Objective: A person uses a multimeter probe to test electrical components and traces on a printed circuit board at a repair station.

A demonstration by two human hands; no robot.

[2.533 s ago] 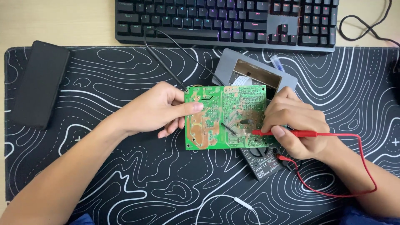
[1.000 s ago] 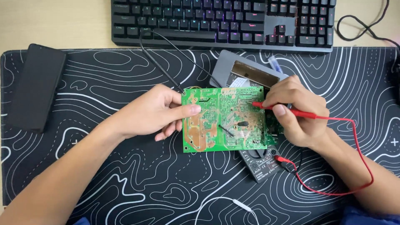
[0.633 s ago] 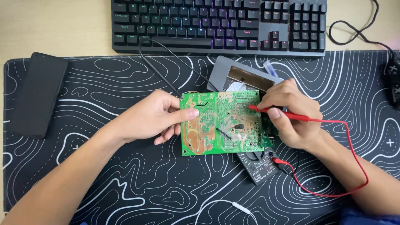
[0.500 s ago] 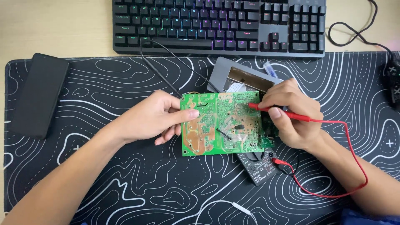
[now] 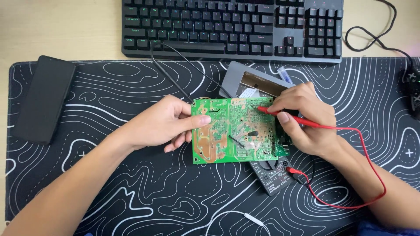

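Note:
A green circuit board [image 5: 227, 131] lies solder side up at the middle of the black patterned desk mat [image 5: 131, 192]. My left hand [image 5: 164, 124] grips the board's left edge, thumb on top, and also pinches a thin black probe [image 5: 173, 81] whose tip meets the board's upper left corner. My right hand [image 5: 304, 118] holds a red probe [image 5: 284, 116] like a pen, its tip touching the board's upper right area. A red lead [image 5: 363, 175] loops from it to a black multimeter [image 5: 273, 172], partly hidden under the board.
A black keyboard [image 5: 232, 26] runs along the far edge. A dark phone [image 5: 46, 105] lies at the mat's left end. A grey open case [image 5: 258, 83] sits behind the board. A black cable [image 5: 376, 39] curls at the far right, and a white cable [image 5: 245, 215] lies near the front.
My right hand has lifted the red probe from the board's lower right up to its upper right area. My left hand keeps the same hold on the board.

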